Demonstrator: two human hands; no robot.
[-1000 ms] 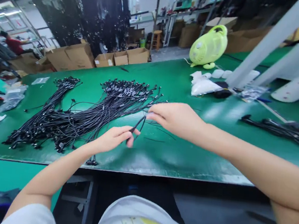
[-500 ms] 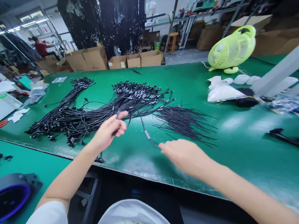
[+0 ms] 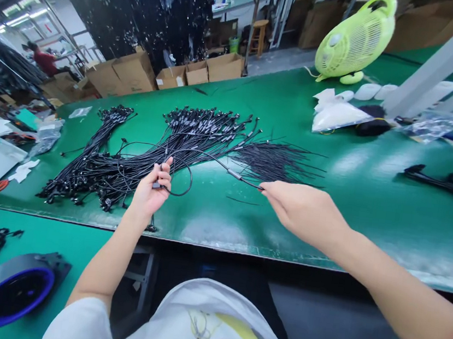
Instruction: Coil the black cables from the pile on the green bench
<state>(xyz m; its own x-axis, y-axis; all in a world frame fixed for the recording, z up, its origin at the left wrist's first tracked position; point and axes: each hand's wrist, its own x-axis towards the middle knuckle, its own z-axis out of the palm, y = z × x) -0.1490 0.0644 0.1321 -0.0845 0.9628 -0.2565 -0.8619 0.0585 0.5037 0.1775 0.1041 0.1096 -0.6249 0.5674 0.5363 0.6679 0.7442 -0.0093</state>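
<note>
A black cable (image 3: 214,157) with a grey sleeve on it runs between my two hands above the green table. My right hand (image 3: 306,207) pinches its end just past the sleeve. Curled fingers of my left hand (image 3: 153,187) grip the cable near a connector, and a loop of it hangs beside them. Behind my left hand lies a large pile of black cables (image 3: 147,173) with connectors. Beyond my right hand a bundle of thin black strands (image 3: 271,161) is spread on the table.
A green fan (image 3: 356,39) stands at the back right, near a white plastic bag (image 3: 340,115) and grey posts. More black cables (image 3: 451,186) lie at the right. Cardboard boxes (image 3: 124,77) line the far edge. A round dark container (image 3: 15,295) sits at lower left.
My right hand has moved right and slightly up with the cable end, drawing it straighter. My left hand has shifted left. A thin strand now shows on the table between them.
</note>
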